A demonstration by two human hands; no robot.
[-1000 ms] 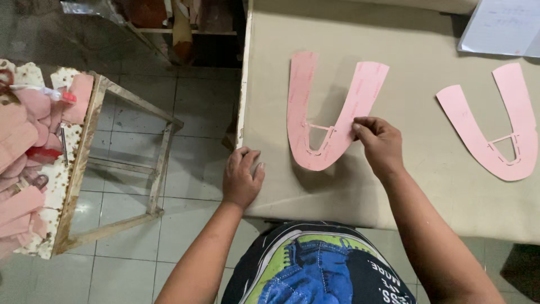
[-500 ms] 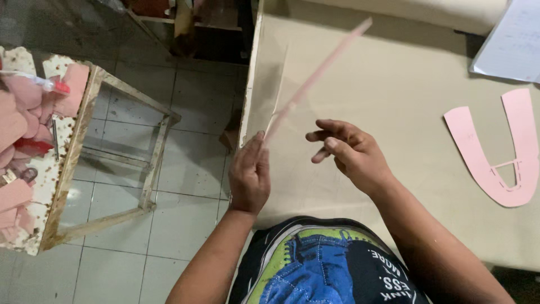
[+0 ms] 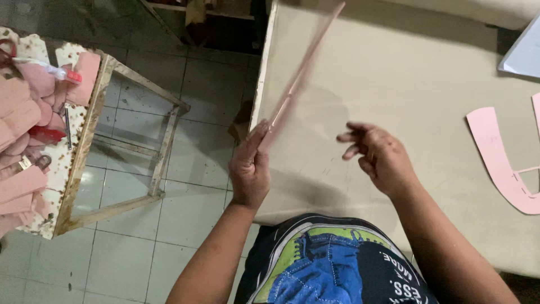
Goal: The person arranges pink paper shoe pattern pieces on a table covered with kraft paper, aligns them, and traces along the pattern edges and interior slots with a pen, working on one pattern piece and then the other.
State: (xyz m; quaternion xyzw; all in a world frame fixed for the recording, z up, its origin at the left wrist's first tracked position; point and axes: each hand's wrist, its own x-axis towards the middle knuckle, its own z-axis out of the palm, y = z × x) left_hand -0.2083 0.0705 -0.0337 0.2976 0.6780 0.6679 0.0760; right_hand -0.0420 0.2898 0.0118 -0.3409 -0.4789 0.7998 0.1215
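My left hand [image 3: 251, 166] grips the lower end of a pink U-shaped cut piece [image 3: 301, 73], lifted off the beige table [image 3: 405, 84] and seen edge-on, blurred, slanting up and to the right. My right hand [image 3: 378, 156] hovers over the table to the right of it, fingers apart and loosely curled, holding nothing. A second pink U-shaped piece [image 3: 500, 163] lies flat on the table at the right edge of the view.
A rusty metal stand [image 3: 90, 146] at the left carries a heap of pink cut pieces [image 3: 22, 112] and red-handled tools. A white sheet [image 3: 523, 53] lies at the table's far right corner. Tiled floor [image 3: 185, 146] runs between stand and table.
The pink piece that lay flat under both hands has been lifted by my left hand and swung up on edge. My right hand has let go and moved right.
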